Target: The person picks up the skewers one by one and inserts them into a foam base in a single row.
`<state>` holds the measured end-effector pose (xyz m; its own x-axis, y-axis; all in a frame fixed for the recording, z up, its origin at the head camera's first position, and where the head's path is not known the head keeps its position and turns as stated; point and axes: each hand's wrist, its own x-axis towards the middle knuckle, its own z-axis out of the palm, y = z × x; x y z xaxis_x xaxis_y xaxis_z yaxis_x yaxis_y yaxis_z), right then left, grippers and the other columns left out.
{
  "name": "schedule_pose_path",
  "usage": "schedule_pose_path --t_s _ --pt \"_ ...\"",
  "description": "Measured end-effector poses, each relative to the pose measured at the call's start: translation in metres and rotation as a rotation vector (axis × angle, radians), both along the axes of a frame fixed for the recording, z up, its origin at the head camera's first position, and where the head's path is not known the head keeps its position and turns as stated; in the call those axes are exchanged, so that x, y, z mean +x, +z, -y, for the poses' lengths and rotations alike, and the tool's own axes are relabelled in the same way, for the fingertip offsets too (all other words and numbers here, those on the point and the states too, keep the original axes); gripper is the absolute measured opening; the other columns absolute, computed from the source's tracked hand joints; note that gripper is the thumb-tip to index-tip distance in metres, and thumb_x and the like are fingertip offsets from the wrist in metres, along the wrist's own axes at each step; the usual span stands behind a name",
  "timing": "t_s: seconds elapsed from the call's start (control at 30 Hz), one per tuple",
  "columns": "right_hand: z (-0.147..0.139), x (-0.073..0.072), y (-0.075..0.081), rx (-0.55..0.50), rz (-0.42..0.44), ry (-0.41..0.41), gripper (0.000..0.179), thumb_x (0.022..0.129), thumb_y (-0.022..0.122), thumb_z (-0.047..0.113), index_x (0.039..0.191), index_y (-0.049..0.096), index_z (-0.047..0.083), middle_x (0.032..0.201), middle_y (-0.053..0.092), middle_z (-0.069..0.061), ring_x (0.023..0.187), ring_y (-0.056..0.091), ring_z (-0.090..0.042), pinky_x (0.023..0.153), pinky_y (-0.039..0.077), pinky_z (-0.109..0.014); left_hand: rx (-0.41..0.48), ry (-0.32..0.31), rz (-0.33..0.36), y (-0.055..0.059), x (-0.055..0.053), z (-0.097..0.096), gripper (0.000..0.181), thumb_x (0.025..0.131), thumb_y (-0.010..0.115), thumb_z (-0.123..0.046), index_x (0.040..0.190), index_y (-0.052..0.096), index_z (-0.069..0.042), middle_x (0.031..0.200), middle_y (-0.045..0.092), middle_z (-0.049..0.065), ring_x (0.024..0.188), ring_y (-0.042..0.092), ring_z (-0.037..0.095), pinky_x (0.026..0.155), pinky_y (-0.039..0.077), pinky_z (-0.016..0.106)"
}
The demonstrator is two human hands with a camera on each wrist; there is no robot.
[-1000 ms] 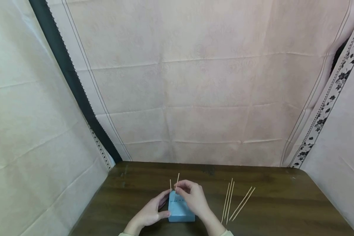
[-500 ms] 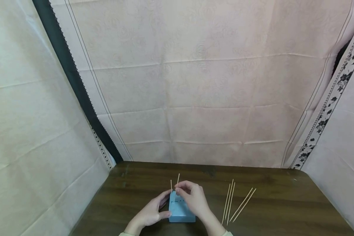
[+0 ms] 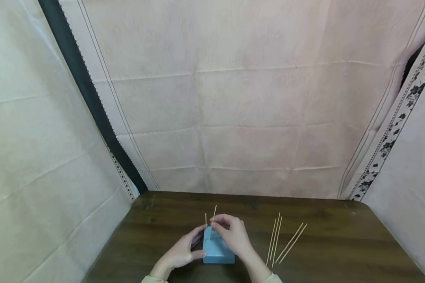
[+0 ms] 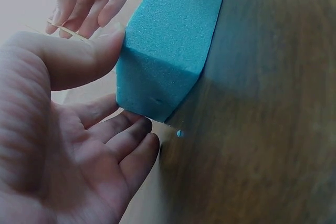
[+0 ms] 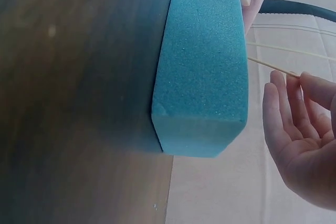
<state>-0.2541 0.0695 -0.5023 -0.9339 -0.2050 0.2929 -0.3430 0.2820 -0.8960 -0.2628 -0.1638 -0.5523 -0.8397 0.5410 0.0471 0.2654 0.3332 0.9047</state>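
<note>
A blue foam block (image 3: 217, 253) sits on a dark wooden counter (image 3: 163, 220), low in the head camera's view and between a person's two hands, with a row of small dark marks (image 3: 212, 238) across its upper face. A thin pale stick (image 3: 215, 212) rises at the block's far edge, leaning slightly, its lower end meeting the foam; whether it is sunk in cannot be told. The right hand (image 3: 236, 237) pinches that stick between thumb and fingertips, the other fingers loosely bent. The left hand (image 3: 182, 253) holds the block along its left side, thumb pressed to the near edge and fingers lightly curved, the gap between them wide. A second stick (image 3: 206, 219) stands nearly upright at the block's far left corner, near the left hand's fingers. A blue crumb (image 4: 180, 133) lies on the counter just beside the block.

To the right of the right hand, five more sticks lie on the counter: three sticks (image 3: 274, 239) close together and two sticks (image 3: 289, 243) at a sharper slant. Light green sleeves (image 3: 154, 279) show at both wrists. Pale cloth (image 3: 251, 102) hangs behind the counter, flanked by a dark band (image 3: 92, 96) at left and a floral border (image 3: 389, 145) at right.
</note>
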Motion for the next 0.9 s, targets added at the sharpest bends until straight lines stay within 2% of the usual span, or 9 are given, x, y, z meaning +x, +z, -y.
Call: schedule_pose_path --t_s 0.1,0.27,0.53,0.73,0.9 --pt "-0.001 -0.002 0.000 0.012 -0.009 0.014 0.017 0.101 0.076 0.014 0.116 0.080 0.007 0.106 0.080 -0.002 0.093 0.074 -0.015 0.084 0.062 -0.030 0.000 -0.004 -0.004 0.000 -0.002 -0.001 0.081 0.099 0.077 -0.018 0.165 0.033 -0.003 0.168 0.036 0.024 0.154 0.038 0.042 0.122 0.034 0.060" --pt "-0.004 -0.004 -0.003 0.036 0.002 0.022 0.020 0.098 0.079 0.010 0.118 0.079 0.010 0.110 0.079 -0.008 0.093 0.074 -0.014 0.082 0.062 -0.030 0.010 -0.016 -0.003 -0.002 -0.002 -0.002 0.082 0.099 0.077 -0.018 0.165 0.033 -0.002 0.168 0.036 0.024 0.154 0.037 0.041 0.123 0.034 0.059" --pt "-0.008 -0.005 -0.003 0.027 0.000 0.005 0.021 0.096 0.080 0.006 0.115 0.079 0.013 0.106 0.079 0.001 0.093 0.074 -0.014 0.082 0.062 -0.029 0.007 -0.012 0.001 -0.003 -0.002 0.000 0.082 0.098 0.078 -0.018 0.165 0.033 -0.002 0.168 0.037 0.023 0.154 0.037 0.042 0.122 0.034 0.060" --pt "-0.011 -0.006 -0.001 0.006 -0.009 0.008 0.021 0.096 0.079 0.003 0.116 0.079 0.008 0.107 0.079 -0.001 0.095 0.074 -0.017 0.084 0.063 -0.030 0.014 -0.011 0.003 -0.004 -0.003 0.002 0.082 0.098 0.078 -0.017 0.165 0.033 -0.001 0.168 0.037 0.023 0.154 0.037 0.040 0.123 0.034 0.057" --pt "-0.013 -0.007 0.000 0.011 0.007 -0.003 0.021 0.096 0.078 0.004 0.116 0.079 0.012 0.106 0.079 0.000 0.096 0.074 -0.017 0.084 0.062 -0.029 0.009 -0.008 0.007 -0.003 -0.003 0.003 0.083 0.098 0.079 -0.017 0.165 0.033 -0.001 0.168 0.036 0.024 0.154 0.037 0.041 0.122 0.034 0.059"
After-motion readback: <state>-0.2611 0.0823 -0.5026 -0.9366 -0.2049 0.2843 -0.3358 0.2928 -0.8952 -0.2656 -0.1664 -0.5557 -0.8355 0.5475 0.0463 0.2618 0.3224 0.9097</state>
